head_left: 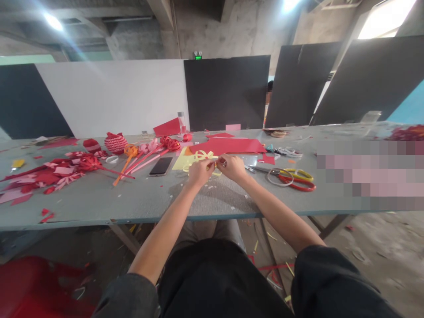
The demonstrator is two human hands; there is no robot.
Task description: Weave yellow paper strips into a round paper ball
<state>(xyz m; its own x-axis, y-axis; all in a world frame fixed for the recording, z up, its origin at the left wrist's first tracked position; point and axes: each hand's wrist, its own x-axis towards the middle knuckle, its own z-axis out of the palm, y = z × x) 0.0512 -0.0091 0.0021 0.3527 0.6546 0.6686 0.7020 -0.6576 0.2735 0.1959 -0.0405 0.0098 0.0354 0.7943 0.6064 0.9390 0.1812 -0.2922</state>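
Note:
Both hands meet over the middle of the table. My left hand [201, 171] is pinched on the yellow paper strips [204, 155], which curl in loops behind and beside it. Close against it, my right hand [231, 168] has its thumb and fingers pressed together; what lies between them is too small to make out. Yellow paper [179, 161] lies flat just left of the loops. Red paper sheets [228, 145] are stacked behind my hands.
Left of my hands lie a phone [160, 166], paper flowers on stems [145, 162] and a heap of red and pink paper [62, 172]. Scissors [300, 180] and a roll of tape [280, 177] lie at the right. A bottle [182, 123] stands behind.

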